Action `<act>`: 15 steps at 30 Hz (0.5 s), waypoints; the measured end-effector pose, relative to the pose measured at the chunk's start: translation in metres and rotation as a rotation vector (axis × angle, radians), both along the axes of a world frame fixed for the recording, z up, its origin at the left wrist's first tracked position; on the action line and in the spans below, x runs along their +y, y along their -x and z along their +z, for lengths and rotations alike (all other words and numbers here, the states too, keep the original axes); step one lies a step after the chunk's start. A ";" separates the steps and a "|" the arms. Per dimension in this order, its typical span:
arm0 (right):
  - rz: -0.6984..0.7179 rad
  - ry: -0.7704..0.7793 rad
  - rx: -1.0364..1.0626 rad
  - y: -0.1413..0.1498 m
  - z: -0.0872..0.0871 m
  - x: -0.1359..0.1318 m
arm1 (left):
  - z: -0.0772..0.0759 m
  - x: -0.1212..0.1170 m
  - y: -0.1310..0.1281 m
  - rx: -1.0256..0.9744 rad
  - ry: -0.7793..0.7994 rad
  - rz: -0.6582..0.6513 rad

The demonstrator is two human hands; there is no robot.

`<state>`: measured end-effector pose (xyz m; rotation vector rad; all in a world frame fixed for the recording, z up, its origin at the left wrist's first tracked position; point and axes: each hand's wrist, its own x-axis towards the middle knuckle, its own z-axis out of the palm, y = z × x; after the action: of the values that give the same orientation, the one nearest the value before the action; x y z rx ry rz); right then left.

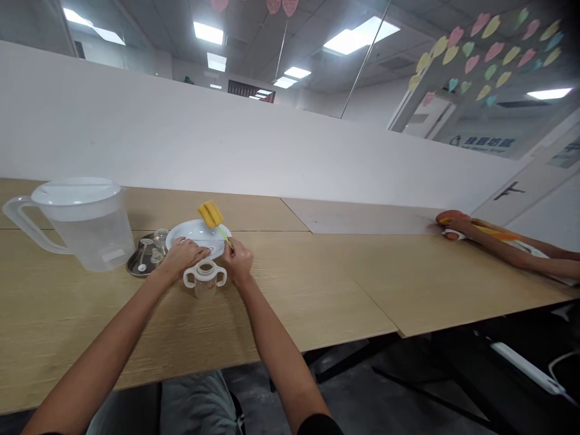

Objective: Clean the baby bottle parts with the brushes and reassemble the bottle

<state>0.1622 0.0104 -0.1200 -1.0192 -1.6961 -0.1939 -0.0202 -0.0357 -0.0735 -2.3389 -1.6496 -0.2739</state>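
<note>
So your right hand (pixel 237 260) is pinching the green handle of a sponge brush (pixel 211 214), its yellow head up over a white plate (pixel 198 232). Your left hand (pixel 183 255) sits curled at the plate's near edge, though I can't tell if it's gripping. The two-handled baby bottle (pixel 205 283) stands open-topped on the table (pixel 317 290) right by your hands, brush not in it, while small bottle parts (pixel 151 249) lie on a metal tray (pixel 136 266) beside a plastic jug (pixel 84 226).

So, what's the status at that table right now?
Right hand gripping green-handled sponge brush. Left hand on white plate rim. Two-handled bottle just below both hands.
</note>
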 end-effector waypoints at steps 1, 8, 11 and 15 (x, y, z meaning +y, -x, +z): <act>0.002 -0.003 -0.002 0.000 0.000 0.000 | -0.001 0.001 0.000 0.013 0.005 -0.010; -0.016 -0.006 -0.026 0.000 0.000 0.000 | -0.001 0.001 -0.002 -0.021 0.005 0.007; -0.018 -0.012 -0.025 0.000 0.001 0.000 | -0.002 0.001 -0.001 -0.041 0.006 0.022; -0.015 -0.009 -0.039 0.001 0.001 0.000 | -0.005 0.002 0.000 -0.054 0.007 0.017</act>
<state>0.1616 0.0099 -0.1192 -1.0282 -1.7213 -0.2320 -0.0204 -0.0338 -0.0785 -2.3405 -1.6972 -0.3309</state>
